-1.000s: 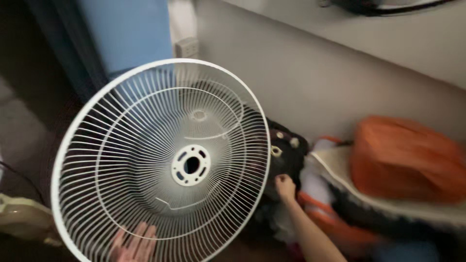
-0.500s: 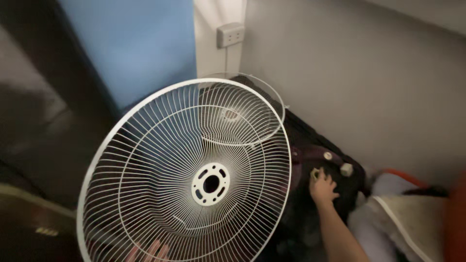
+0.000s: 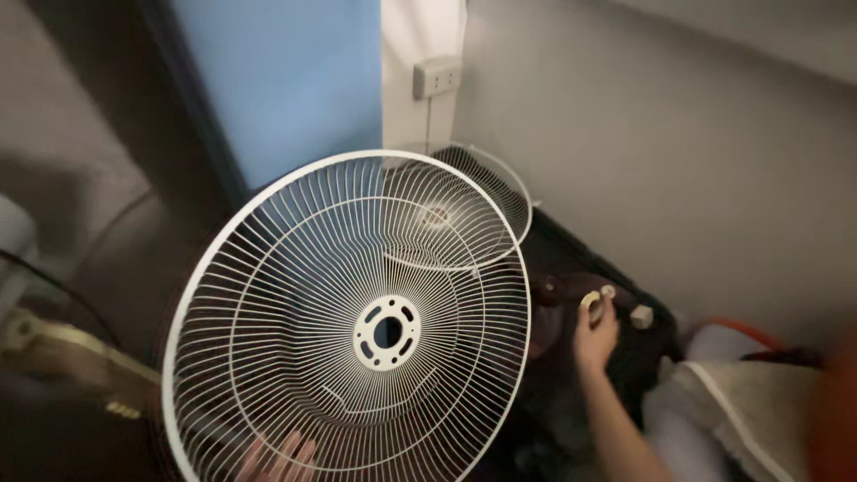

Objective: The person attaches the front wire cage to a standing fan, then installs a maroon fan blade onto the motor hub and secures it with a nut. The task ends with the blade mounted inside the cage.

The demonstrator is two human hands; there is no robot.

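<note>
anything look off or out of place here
Yes: the fan is in pieces. The left hand holds one white wire fan guard loose and tilted. A second guard leans against the wall behind it. The right hand touches a small knob on a dark part.

Right hand (image 3: pixel 595 337) now on small ring (image 3: pixel 590 301)
</note>
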